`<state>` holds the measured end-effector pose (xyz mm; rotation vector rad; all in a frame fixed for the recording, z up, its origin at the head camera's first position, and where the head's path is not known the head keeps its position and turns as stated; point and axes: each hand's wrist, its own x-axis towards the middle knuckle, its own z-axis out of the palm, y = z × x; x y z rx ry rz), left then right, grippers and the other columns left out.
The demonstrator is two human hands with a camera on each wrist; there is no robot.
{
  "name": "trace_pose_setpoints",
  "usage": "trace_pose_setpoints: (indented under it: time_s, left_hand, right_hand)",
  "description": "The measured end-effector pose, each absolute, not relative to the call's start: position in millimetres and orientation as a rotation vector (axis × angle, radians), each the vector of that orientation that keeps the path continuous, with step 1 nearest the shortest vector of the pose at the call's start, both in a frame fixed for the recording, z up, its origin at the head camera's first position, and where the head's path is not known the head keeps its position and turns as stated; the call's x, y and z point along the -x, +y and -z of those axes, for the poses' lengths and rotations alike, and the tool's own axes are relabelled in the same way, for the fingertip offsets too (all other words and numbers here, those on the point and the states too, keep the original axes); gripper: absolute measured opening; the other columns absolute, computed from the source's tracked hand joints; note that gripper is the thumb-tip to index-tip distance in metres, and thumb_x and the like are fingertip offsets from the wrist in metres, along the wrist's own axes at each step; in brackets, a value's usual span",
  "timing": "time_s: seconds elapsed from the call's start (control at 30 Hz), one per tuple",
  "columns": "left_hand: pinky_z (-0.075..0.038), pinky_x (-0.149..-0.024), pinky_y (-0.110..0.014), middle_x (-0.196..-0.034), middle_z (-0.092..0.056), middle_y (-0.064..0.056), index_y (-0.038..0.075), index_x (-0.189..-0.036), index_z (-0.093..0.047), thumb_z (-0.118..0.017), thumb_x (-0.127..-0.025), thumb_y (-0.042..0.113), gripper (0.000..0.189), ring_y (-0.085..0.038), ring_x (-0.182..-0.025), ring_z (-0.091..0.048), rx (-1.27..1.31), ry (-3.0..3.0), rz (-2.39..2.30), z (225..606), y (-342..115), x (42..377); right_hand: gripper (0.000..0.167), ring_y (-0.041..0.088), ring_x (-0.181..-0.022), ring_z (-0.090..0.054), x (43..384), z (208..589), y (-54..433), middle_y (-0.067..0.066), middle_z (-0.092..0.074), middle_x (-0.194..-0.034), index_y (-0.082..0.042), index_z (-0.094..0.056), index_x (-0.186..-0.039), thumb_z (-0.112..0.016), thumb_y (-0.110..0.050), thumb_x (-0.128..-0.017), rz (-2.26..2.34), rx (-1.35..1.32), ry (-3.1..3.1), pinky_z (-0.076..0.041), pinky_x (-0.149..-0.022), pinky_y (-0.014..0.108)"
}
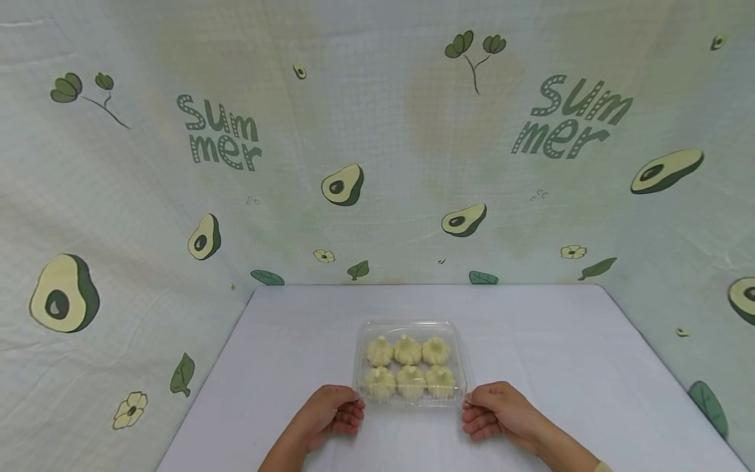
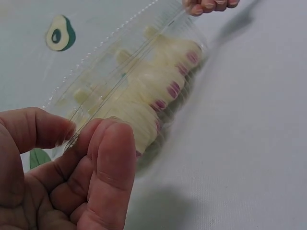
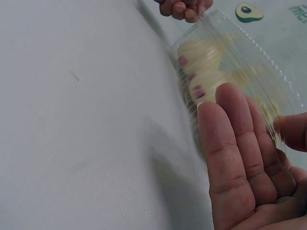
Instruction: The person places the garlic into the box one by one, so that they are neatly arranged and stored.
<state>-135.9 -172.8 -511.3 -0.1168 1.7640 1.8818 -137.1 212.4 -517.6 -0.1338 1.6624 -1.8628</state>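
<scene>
A clear plastic clamshell box [image 1: 413, 401] with a lid over it holds several cream-coloured garlic bulbs [image 1: 407, 352] in two rows, stems upward. Purple patches show low on the garlic bulbs [image 2: 156, 79] in the left wrist view. My left hand [image 1: 333, 414] pinches the rim at the box's near left corner between thumb [image 2: 41, 128] and fingers. At the near right corner, my right hand [image 1: 501, 414] pinches the same rim, its thumb [image 3: 293, 132] on the far side and the other fingers stretched out below. Shadows lie under the box and both hands.
A white-covered table [image 1: 283, 341] carries the box near its middle. Pale cloth [image 1: 389, 131] printed with avocados, leaves and "summer" lettering hangs behind the table and along both sides.
</scene>
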Motion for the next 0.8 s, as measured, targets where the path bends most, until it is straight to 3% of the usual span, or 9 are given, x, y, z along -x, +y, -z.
trace_pose_setpoints:
  time_s: [0.3,0.63,0.8]
  left_hand:
    - [-0.062,-0.064,-0.023,-0.078,-0.070,-0.002,-0.006,-0.100,-0.072,-0.060,-0.099,0.018,0.027,-0.008,-0.068,-0.068,0.125,1.766,-1.885,511.0,-171.8,136.0]
    - [-0.062,-0.062,-0.023,-0.074,-0.069,-0.001,-0.002,-0.092,-0.073,-0.061,-0.097,0.016,0.022,-0.007,-0.065,-0.067,0.152,1.788,-1.907,511.1,-169.5,136.4]
    - [-0.063,-0.065,-0.024,-0.077,-0.070,-0.001,-0.006,-0.098,-0.072,-0.060,-0.095,0.016,0.026,-0.008,-0.068,-0.069,0.163,1.806,-1.907,511.3,-166.2,136.6]
  right_hand:
    - [0.028,0.015,-0.076,-0.077,138.3,518.1,211.9,0.004,-0.076,-0.084,0.008,-0.070,-0.103,-0.057,-0.016,-0.106,1.869,0.146,1.667,-0.066,-0.071,0.034]
    - [0.027,0.014,-0.075,-0.076,139.8,518.4,212.5,0.003,-0.076,-0.083,0.008,-0.070,-0.102,-0.056,-0.015,-0.106,1.861,0.178,1.682,-0.066,-0.070,0.034]
    - [0.028,0.016,-0.076,-0.077,141.5,518.9,212.1,0.004,-0.076,-0.083,0.006,-0.070,-0.101,-0.056,-0.018,-0.108,1.871,0.152,1.692,-0.067,-0.072,0.034]
